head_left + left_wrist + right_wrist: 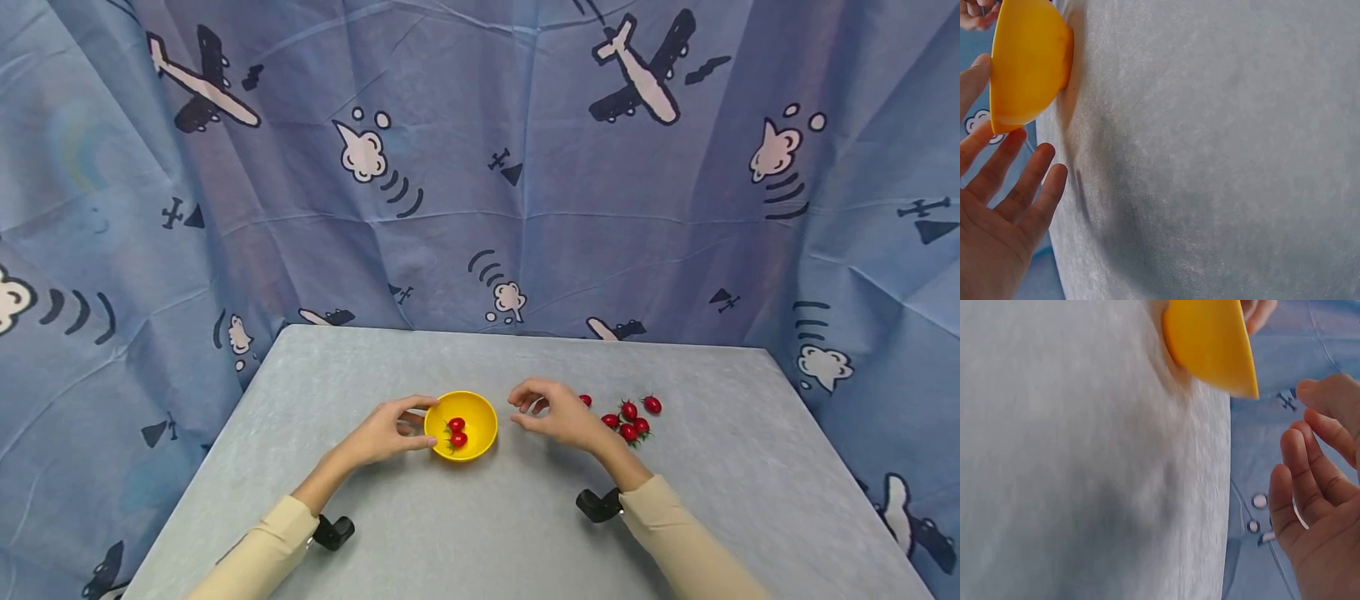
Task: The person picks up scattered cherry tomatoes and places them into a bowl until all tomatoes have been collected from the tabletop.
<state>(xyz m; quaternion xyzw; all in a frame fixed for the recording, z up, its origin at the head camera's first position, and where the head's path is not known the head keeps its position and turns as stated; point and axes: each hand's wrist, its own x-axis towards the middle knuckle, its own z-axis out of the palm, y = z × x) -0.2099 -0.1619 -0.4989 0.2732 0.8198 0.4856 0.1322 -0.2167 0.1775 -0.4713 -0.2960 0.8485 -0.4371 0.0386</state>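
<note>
A yellow bowl [486, 427] stands on the table with two red cherry tomatoes [458, 439] inside, green stems still on. My left hand [386, 433] holds the bowl at its left side, thumb and fingers spread about the rim. In the left wrist view, fingertips [1016, 134] touch the bowl's outer wall [1032, 62]. Just right of the bowl, apart from it, my right hand [558, 414] hovers with loosely bent fingers. Nothing shows between its thumb and fingers in the right wrist view. Several cherry tomatoes [629, 410] lie beyond it to the right; one is partly hidden behind the hand.
A light grey cloth covers the table [480, 533]. Behind it hangs a blue curtain [450, 183] printed with planes and clouds. Black wrist cameras [333, 533] sit below both sleeves.
</note>
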